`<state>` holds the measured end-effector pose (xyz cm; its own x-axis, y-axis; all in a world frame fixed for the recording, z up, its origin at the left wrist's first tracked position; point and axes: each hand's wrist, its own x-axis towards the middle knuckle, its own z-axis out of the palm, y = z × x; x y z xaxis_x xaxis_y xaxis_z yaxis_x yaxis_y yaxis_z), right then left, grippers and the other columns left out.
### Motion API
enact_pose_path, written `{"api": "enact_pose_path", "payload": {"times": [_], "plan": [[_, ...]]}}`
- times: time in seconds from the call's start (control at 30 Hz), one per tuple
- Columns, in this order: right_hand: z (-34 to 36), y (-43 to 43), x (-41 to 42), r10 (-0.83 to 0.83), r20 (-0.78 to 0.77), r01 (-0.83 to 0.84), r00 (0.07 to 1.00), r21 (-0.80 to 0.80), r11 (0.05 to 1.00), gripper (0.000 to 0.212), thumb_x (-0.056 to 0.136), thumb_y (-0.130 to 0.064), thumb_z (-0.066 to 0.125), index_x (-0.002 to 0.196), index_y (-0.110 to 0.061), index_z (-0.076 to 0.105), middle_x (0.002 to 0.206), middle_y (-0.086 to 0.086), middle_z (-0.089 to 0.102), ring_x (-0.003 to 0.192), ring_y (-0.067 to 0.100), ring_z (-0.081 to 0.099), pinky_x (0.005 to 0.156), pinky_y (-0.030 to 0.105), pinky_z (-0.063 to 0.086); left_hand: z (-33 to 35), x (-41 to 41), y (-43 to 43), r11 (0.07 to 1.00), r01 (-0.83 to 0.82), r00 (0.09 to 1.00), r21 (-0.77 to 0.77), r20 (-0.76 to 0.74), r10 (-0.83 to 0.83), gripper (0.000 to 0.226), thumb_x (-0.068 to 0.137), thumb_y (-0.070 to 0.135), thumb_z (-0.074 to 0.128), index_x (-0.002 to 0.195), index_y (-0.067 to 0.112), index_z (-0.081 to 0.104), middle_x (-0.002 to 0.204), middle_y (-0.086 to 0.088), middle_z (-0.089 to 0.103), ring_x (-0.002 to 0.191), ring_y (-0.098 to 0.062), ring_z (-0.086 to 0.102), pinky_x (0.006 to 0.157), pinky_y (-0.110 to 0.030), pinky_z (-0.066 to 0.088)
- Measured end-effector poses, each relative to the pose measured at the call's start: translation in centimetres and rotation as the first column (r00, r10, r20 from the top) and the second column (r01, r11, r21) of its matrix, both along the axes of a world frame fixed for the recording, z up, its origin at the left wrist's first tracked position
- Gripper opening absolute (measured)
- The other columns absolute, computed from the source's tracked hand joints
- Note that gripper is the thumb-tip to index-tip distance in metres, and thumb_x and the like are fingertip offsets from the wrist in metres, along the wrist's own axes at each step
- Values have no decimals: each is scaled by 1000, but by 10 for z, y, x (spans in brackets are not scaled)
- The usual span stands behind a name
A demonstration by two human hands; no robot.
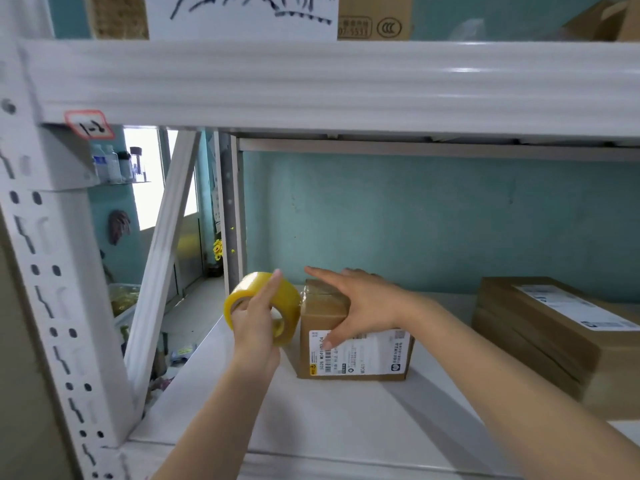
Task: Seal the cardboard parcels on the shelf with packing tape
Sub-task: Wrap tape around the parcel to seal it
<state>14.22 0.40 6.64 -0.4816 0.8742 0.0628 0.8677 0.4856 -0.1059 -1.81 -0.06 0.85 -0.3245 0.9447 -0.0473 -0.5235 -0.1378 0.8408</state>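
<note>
A small cardboard parcel [356,358] with a white shipping label stands on the white shelf [311,417]. Clear tape shows across its top left corner. My right hand [360,303] lies over the parcel's top, fingers straight and spread, thumb down on the front label. My left hand [256,323] grips a yellow roll of packing tape [263,306] just left of the parcel, the roll's side close against the box. Whether a strip runs from roll to parcel I cannot tell.
A stack of flat cardboard parcels [554,344] with labels lies at the right of the shelf. A white upright post [45,306] and diagonal brace [162,258] stand at left. The upper shelf beam [329,84] hangs overhead, with boxes above it.
</note>
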Motion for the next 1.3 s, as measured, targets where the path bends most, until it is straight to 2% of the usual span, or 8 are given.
{"api": "enact_pose_path", "payload": {"times": [0.1, 0.23, 0.43, 0.77, 0.87, 0.97, 1.17, 1.3], "plan": [[2, 0, 9, 24, -83, -21, 996, 37, 999, 99, 63, -61, 76, 139, -61, 13, 107, -5, 39, 106, 15, 41, 92, 33, 39, 6, -5, 3, 998, 55, 988, -17, 148, -52, 59, 65, 51, 79, 113, 20, 64, 102, -1, 67, 97, -20, 64, 81, -39, 50], [2, -2, 20, 75, -201, -65, 977, 56, 996, 91, 65, -61, 74, 135, -66, 17, 109, -5, 39, 106, 14, 42, 98, 35, 39, 23, 0, 5, 993, -103, 982, 56, 162, 93, 34, 73, 33, 76, 101, 17, 66, 95, -3, 65, 88, -21, 62, 66, -30, 49], [-5, -2, 39, 120, -433, -89, 893, 92, 992, 85, 52, -69, 71, 123, -74, 25, 119, -6, 43, 115, 13, 45, 104, 38, 39, 29, 3, 3, 978, -162, 979, 130, 146, 142, 32, 68, 50, 79, 87, 26, 69, 89, 10, 68, 92, -11, 62, 83, -33, 48], [-19, -5, 55, 150, -813, -161, 562, 71, 984, 88, 53, -38, 86, 131, -50, 46, 134, 2, 47, 115, 9, 57, 98, 27, 47, 27, 2, -1, 946, -243, 960, 217, -84, 266, 24, 80, 30, 74, 61, 25, 61, 52, 18, 60, 51, 7, 57, 66, -24, 43], [-21, -7, 56, 154, -862, -130, 483, 104, 986, 86, 55, -29, 86, 129, -45, 48, 130, 0, 53, 110, 7, 60, 90, 23, 50, 22, -3, 2, 936, -276, 934, 220, -169, 315, 27, 74, 45, 76, 64, 24, 62, 69, 10, 66, 76, -9, 64, 91, -37, 44], [-22, -12, 62, 132, -916, -118, 379, 94, 989, 84, 54, -26, 83, 128, -40, 47, 113, -4, 64, 94, 4, 65, 73, 18, 51, 17, -5, -1, 915, -320, 823, 246, -407, 397, 39, 59, 56, 77, 81, 24, 69, 96, 6, 71, 104, -24, 61, 109, -67, 19], [-44, -10, 58, 120, -983, -144, 139, 100, 985, 78, 63, -9, 74, 130, -34, 44, 107, 5, 66, 96, 23, 67, 74, 30, 54, 30, 8, -5, 929, -243, 909, 281, -269, 319, 14, 70, 33, 76, 69, 24, 65, 64, 19, 67, 85, -19, 65, 103, -60, 37], [-69, -12, 51, 84, -985, -178, 149, 57, 982, 72, 73, -9, 62, 133, -34, 31, 109, -6, 68, 103, 19, 65, 80, 29, 53, 20, 13, 0, 950, -217, 919, 222, -280, 276, 26, 66, 36, 64, 81, 15, 61, 56, 20, 61, 78, -20, 60, 103, -62, 35]]}}
